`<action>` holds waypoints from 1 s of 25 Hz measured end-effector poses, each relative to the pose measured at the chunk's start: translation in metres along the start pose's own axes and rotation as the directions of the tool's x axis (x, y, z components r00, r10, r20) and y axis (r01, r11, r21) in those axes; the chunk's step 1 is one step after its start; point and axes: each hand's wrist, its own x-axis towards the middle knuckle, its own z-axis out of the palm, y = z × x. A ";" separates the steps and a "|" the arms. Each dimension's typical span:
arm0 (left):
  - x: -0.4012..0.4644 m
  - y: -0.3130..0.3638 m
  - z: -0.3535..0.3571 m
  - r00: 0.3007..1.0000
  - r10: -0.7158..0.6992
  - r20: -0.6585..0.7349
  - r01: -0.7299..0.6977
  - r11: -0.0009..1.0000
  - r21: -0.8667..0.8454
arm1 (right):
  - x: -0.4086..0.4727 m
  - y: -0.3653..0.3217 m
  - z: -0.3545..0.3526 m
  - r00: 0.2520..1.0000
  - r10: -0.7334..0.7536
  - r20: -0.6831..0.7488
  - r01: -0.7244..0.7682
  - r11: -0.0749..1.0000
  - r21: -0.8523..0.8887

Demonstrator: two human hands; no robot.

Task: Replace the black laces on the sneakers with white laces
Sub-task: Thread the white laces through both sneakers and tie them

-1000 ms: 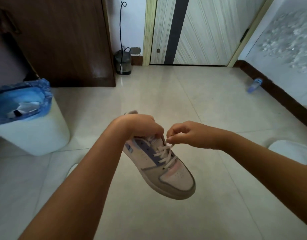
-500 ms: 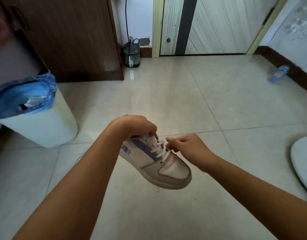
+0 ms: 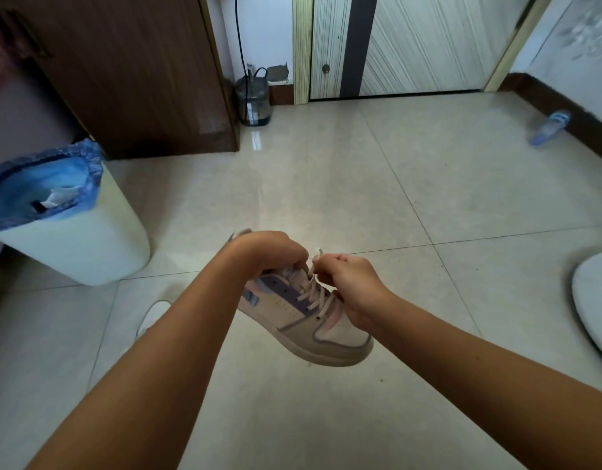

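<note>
Tiled floor fills view. White bin with blue liner at 9 o'clock. Sneaker held in air at centre, toe toward 5 o'clock. Left hand grips collar end, fingers curled. Right hand at sneaker's 2 o'clock, fingers pinching white lace end above top eyelets.

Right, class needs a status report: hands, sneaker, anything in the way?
Left hand grips sneaker collar, held off the floor. Right hand pinches white lace end. Nothing obstructing.
</note>
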 end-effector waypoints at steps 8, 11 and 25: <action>0.009 -0.004 0.005 1.000 -0.024 0.011 0.024 0.998 0.054 | 0.017 0.008 0.001 0.977 0.149 0.150 -0.191 0.929 0.319; 0.012 -0.006 0.008 0.999 -0.040 -0.002 0.040 0.996 0.074 | 0.025 0.003 -0.006 0.956 0.208 0.208 -0.285 0.832 0.476; 0.014 -0.022 0.022 0.995 -0.038 0.094 0.025 0.990 0.136 | 0.119 0.011 -0.057 0.941 0.333 -0.055 -0.166 0.598 0.784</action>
